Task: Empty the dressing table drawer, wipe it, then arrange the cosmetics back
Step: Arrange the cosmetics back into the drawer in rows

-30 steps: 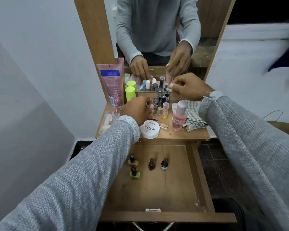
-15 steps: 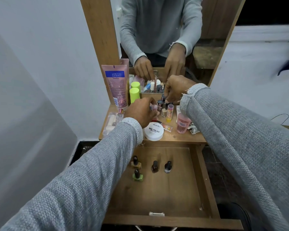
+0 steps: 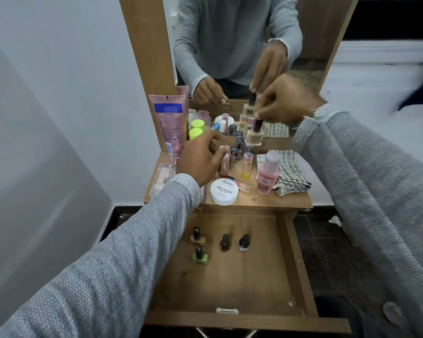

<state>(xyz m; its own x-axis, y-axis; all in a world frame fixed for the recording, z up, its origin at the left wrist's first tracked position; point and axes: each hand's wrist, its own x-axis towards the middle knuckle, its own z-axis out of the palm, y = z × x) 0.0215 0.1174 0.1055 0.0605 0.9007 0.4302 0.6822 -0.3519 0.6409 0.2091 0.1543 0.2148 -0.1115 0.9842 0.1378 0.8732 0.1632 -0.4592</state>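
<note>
Pinching beige bottle (image 3: 254, 137) cap, right hand (image 3: 285, 100), label unreadable

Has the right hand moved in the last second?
Yes. The right hand rose off the tabletop, lifting a beige bottle by its cap.

A plain white wall (image 3: 66, 76) filled the left side, with a greyer panel (image 3: 34, 191) slanting in front of it at the near left. Behind the small wooden table (image 3: 266, 200) stood a tall mirror (image 3: 232, 45) in a wooden frame (image 3: 147, 57), the frame leaning outward toward the top (the wide lens may have bent it). To the right ran another white wall (image 3: 366, 76) with a dark band (image 3: 396, 18) above it. The floor (image 3: 327, 252) was of dark tiles with pale joints. The light was even and soft.
</note>
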